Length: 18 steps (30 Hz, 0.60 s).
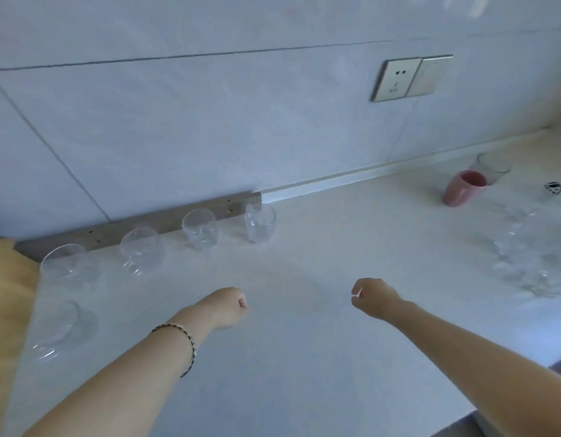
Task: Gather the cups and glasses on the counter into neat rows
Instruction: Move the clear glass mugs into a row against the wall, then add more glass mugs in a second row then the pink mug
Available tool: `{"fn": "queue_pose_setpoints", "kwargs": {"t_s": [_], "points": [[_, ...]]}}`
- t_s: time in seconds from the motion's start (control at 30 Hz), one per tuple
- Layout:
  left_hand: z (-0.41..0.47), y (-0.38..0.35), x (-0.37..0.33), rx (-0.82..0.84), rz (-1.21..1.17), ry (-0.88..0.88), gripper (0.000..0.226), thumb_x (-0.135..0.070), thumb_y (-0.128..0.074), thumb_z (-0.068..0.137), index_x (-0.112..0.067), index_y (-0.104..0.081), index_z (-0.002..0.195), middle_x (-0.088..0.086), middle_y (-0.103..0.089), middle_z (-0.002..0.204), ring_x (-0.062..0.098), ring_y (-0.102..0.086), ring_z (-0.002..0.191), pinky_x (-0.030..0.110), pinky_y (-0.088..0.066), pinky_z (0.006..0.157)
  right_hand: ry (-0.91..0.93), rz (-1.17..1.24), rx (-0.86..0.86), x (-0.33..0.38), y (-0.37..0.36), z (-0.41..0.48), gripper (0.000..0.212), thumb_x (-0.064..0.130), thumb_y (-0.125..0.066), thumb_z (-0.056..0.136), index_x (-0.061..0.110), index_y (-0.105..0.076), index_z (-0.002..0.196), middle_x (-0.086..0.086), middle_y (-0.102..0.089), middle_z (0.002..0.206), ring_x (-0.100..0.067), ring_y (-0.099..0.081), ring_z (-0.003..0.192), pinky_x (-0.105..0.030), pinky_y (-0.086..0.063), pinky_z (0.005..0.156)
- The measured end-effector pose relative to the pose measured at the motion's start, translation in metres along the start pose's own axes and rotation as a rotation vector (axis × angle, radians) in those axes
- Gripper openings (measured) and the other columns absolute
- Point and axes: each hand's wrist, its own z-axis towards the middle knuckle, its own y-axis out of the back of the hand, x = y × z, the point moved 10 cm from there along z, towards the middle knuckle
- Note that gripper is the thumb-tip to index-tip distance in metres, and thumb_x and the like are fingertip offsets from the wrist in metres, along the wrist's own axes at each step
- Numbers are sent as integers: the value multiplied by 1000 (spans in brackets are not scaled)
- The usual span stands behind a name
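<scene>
Several clear glasses stand in a row along the wall on the white counter (304,241): one far left (66,266), a second (140,249), a third (200,227) and a fourth (260,223). Another clear glass (57,329) stands in front at the left edge. A pink cup (463,187) stands at the far right, a clear glass (493,167) right behind it. Blurred clear glasses (521,257) stand at the right. My left hand (227,305) and my right hand (372,296) hover over the middle of the counter, fingers curled, holding nothing.
A grey metal strip (165,217) runs along the wall behind the row. A socket and switch plate (410,77) sits on the tiled wall. A yellow-tan surface (8,279) borders the counter at left. A small black-and-white object (553,187) lies far right.
</scene>
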Motion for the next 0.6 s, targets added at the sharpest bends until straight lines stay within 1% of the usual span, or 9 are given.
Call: {"fn": "queue_pose_setpoints", "kwargs": {"t_s": [0.07,0.13,0.2,0.23,0.3,0.37,0.47,0.53,0.6], "points": [[21,-6,-62,11,30,-42,24,-13,-44,84,-24,-38,63,5,-45,83,19,-39,76,26,-30,68,-60,28,-41,-67,24,-2,30,25,-49,92,19,-60,119,0,-61,126,-20,-56,117,-26,-44,94],[38,-17,-128,22,62,-85,16,-13,-44,86,-21,-47,73,8,-53,86,21,-47,79,26,-37,71,-119,59,-75,-136,43,-1,31,24,-49,92,18,-60,120,-2,-60,126,-21,-56,117,-27,-44,93],[55,-33,-193,26,86,-114,10,-15,-44,88,-19,-51,82,12,-64,100,24,-59,94,26,-43,79,-167,92,-96,-203,57,0,31,22,-49,92,17,-60,120,-3,-60,126,-22,-55,118,-27,-44,93],[63,-42,-224,24,95,-125,10,-15,-43,89,-19,-51,84,12,-65,109,25,-60,100,26,-44,83,-185,105,-103,-235,63,1,31,22,-49,92,17,-60,120,-3,-60,126,-22,-55,118,-27,-43,94],[78,-60,-285,24,109,-142,12,-17,-42,90,-18,-54,88,12,-64,116,25,-59,102,28,-44,86,-218,130,-110,-295,72,2,30,22,-50,91,16,-60,120,-3,-60,126,-22,-54,119,-27,-43,94],[93,-77,-344,22,129,-152,18,-19,-41,92,-15,-58,96,10,-62,120,26,-58,109,30,-44,91,-250,149,-99,-350,77,1,31,23,-51,91,17,-59,120,-3,-60,126,-22,-54,119,-26,-43,94],[112,-101,-430,37,122,-188,13,-20,-43,90,-21,-55,93,8,-62,120,27,-58,110,32,-45,92,-303,181,-73,-422,80,-2,31,25,-51,90,19,-60,119,-3,-60,126,-23,-55,118,-29,-45,94],[124,-114,-486,50,104,-219,21,-21,-45,90,-18,-55,108,8,-59,123,26,-56,113,32,-45,94,-337,216,-76,-462,84,-4,30,25,-51,89,19,-60,117,-3,-60,124,-24,-56,115,-30,-47,91],[136,-129,-540,62,113,-261,40,-24,-48,89,-14,-45,127,9,-51,132,26,-51,119,33,-43,100,-368,250,-90,-497,88,-5,29,24,-51,88,19,-61,115,-4,-60,122,-24,-58,112,-30,-48,89]]}}
